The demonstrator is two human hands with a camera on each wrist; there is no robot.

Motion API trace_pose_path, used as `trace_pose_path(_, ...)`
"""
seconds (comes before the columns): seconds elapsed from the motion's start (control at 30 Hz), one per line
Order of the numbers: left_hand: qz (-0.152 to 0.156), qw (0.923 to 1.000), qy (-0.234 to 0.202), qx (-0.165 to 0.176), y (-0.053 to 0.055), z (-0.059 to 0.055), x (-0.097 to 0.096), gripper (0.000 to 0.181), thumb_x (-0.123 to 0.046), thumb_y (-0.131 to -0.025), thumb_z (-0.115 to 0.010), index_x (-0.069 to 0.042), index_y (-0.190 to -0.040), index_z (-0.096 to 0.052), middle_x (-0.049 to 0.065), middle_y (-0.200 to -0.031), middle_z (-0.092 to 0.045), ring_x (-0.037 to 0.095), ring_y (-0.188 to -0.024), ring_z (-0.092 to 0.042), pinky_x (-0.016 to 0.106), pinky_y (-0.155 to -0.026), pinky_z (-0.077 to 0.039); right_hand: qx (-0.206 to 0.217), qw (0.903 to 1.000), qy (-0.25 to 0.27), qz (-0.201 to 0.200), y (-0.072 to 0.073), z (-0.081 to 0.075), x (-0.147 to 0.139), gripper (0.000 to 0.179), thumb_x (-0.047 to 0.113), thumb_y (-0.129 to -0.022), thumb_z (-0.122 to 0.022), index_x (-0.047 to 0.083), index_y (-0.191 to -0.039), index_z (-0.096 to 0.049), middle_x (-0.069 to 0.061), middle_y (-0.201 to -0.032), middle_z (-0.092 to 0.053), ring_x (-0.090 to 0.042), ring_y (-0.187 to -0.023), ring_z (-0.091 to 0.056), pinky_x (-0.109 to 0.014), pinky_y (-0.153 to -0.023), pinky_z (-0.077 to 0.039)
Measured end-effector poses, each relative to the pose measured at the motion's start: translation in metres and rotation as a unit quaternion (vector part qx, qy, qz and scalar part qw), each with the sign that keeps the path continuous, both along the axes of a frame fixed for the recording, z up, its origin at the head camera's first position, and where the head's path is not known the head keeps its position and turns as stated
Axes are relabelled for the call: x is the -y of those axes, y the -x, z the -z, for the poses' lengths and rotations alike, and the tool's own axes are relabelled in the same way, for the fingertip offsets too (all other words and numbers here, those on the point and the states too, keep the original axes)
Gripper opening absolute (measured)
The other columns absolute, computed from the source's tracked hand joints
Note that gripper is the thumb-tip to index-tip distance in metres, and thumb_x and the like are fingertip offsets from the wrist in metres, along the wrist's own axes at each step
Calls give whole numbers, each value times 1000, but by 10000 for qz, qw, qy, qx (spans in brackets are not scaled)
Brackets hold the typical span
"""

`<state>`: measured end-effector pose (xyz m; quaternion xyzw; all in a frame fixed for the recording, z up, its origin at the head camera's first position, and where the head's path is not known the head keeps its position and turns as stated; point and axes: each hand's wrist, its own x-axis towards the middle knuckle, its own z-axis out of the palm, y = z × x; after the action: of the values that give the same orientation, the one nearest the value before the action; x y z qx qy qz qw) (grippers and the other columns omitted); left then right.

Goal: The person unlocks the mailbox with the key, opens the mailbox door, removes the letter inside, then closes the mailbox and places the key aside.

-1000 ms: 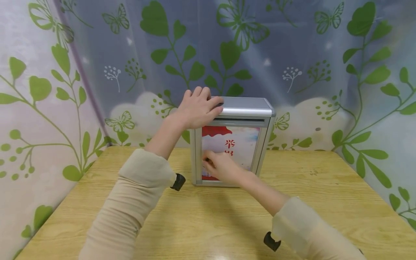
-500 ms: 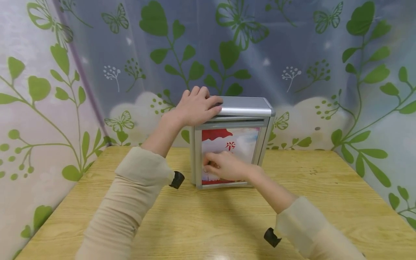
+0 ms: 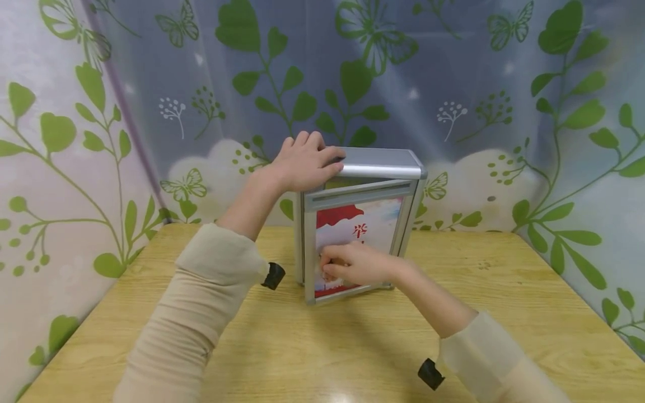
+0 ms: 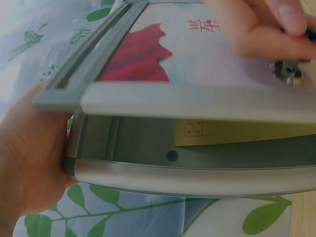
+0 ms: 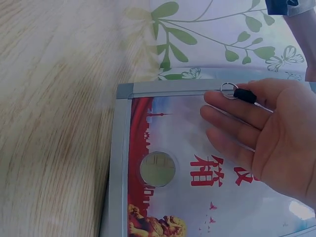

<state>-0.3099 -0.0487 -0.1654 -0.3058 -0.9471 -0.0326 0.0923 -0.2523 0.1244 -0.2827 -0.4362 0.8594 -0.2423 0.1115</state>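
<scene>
A silver metal suggestion box stands upright on the table, its printed front door swung partly out on the left side. My left hand grips the box's top left corner, fingers bent over the far edge. With thumb and index finger, my right hand pinches a black-headed key at the door's free edge; a metal ring hangs from it. The other fingers lie loosely in front of the door. Through the gap in the left wrist view, a yellow envelope shows inside the box.
The wood-grain table extends around the box. Behind it hangs a leaf-and-butterfly patterned curtain. A round window sits low in the door. Black straps show by both sleeves.
The door has swung from shut against the box to partly open, its left edge coming forward with my right hand. My left hand stays on the top corner.
</scene>
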Motion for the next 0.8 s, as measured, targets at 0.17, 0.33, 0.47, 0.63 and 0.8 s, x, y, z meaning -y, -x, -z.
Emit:
trace_pose_path(0.17, 33, 10000, 46, -20, 2, 2, 0, 46, -45, -99, -28, -28, -142, -36, 5, -119, -36, 23, -103, -28, 37, -80, -24, 192, 9993, 111, -288, -5, 0, -9, 13, 19, -97, -48, 16, -89, -57, 3, -81, -59, -9, -65, -49, -26, -63, -44)
trace_pose_path(0.33, 38, 10000, 53, -67, 4, 3, 1, 47, -44, -99, -27, -29, -143, -34, 4, -122, -34, 23, -106, -27, 38, -82, -23, 648, 9965, 176, -505, -14, -2, -21, 17, 17, -98, -45, 13, -85, -54, 0, -75, -53, -7, -61, -43, -23, -59, -38)
trace_pose_path(0.47, 78, 9998, 82, -148, 5, 5, 0, 47, -45, -100, -25, -28, -143, -33, 4, -123, -34, 23, -106, -27, 38, -84, -23, 1047, 9924, 213, -607, -25, -3, -35, 18, 17, -99, -45, 12, -83, -51, 1, -77, -51, -5, -66, -45, -24, -63, -41)
trace_pose_path(0.63, 87, 9991, 229, -336, 5, 8, 0, 49, -46, -100, -20, -29, -144, -32, 4, -125, -34, 24, -108, -27, 40, -86, -24, 1160, 9897, 218, -807, -37, -6, -54, 18, 19, -99, -44, 14, -85, -55, 4, -83, -59, -6, -74, -53, -24, -66, -44)
trace_pose_path(0.8, 69, 9979, 315, -568, 7, 10, 2, 49, -46, -100, -19, -29, -144, -32, 3, -128, -35, 25, -112, -29, 40, -87, -25, 1404, 9835, 411, -1064, -43, -10, -72, 17, 15, -99, -43, 11, -90, -57, 0, -87, -62, -10, -80, -59, -27, -71, -48)
